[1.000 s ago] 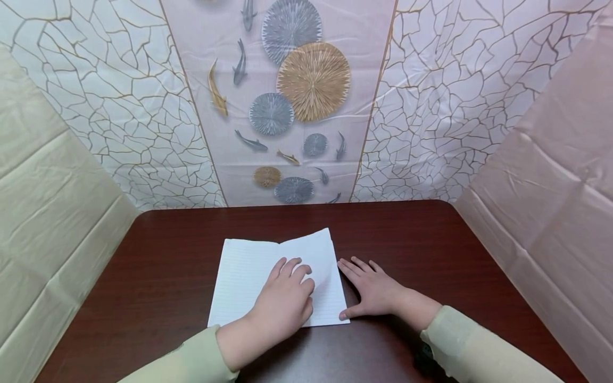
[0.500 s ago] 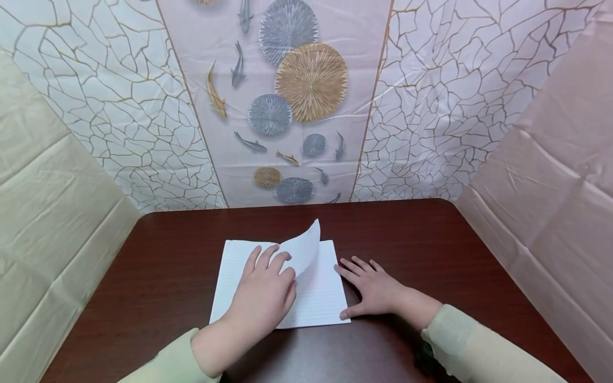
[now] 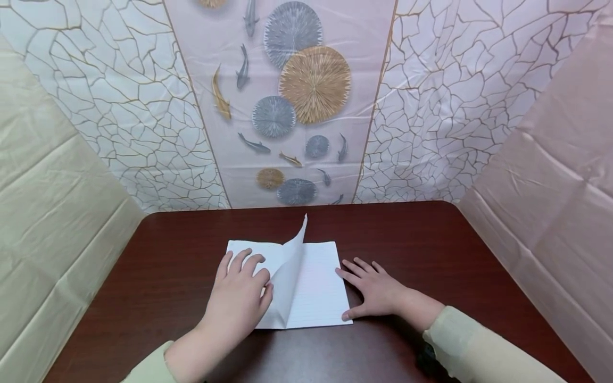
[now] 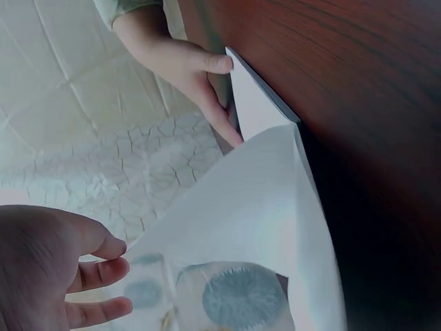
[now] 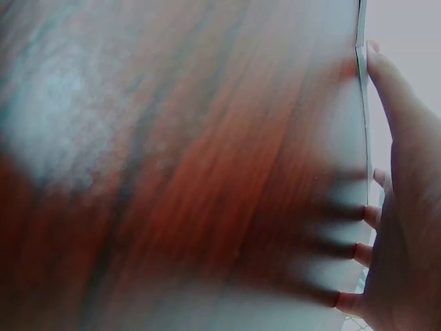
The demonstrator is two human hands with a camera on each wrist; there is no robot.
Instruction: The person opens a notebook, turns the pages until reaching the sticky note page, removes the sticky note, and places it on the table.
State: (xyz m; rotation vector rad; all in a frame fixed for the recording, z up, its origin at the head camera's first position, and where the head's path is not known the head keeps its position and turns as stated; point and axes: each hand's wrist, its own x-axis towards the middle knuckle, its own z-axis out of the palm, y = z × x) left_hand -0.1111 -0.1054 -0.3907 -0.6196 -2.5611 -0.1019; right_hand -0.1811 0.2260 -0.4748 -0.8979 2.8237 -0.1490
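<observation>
A lined notebook [image 3: 318, 287] lies spread out on the dark wooden table. One white page [image 3: 289, 276] stands raised and curved near the spine, its top corner pointing up. My left hand [image 3: 237, 295] is over the left half and pinches that page's edge between thumb and index finger; the left wrist view shows the page [image 4: 234, 200] stretching from these fingertips. My right hand [image 3: 375, 290] lies flat with spread fingers at the notebook's right edge. Its thumb touches the lower right corner, and a fingertip touches the edge higher up.
Dark brown tabletop [image 3: 407, 239] surrounds the notebook. A patterned cloth wall [image 3: 297, 138] with fish and round motifs rises behind the table. Plain cloth walls stand at the left [image 3: 62, 223] and right [image 3: 541, 202].
My left hand has moved left, drawing the page from the right half up toward the spine and past it. More of the lined right page shows. The right hand has stayed in place.
</observation>
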